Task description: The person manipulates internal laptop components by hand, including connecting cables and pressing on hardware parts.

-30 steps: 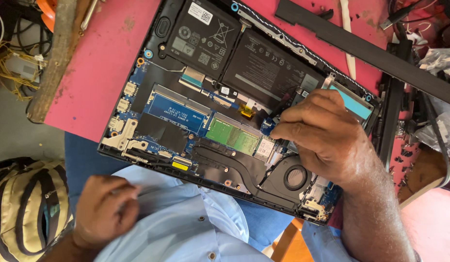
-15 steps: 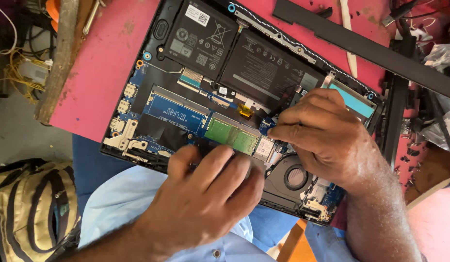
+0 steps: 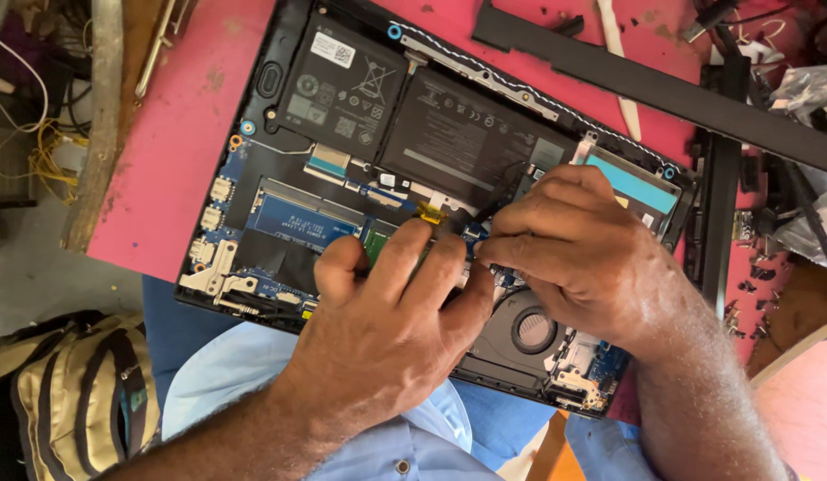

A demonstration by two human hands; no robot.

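my opened black laptop (image 3: pixel 360 116) lies on the pink worktop (image 3: pixel 173 178), cover already off. my left hand (image 3: pixel 396 330) presses flat on its board; my right hand (image 3: pixel 574 258) pinches something small, hidden.

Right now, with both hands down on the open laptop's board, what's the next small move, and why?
Probably steady the green card with the left hand while the right hand eases its pinch along the board near the yellow tab. Both sets of fingertips meet there, beside the fan, and what they grip is hidden.
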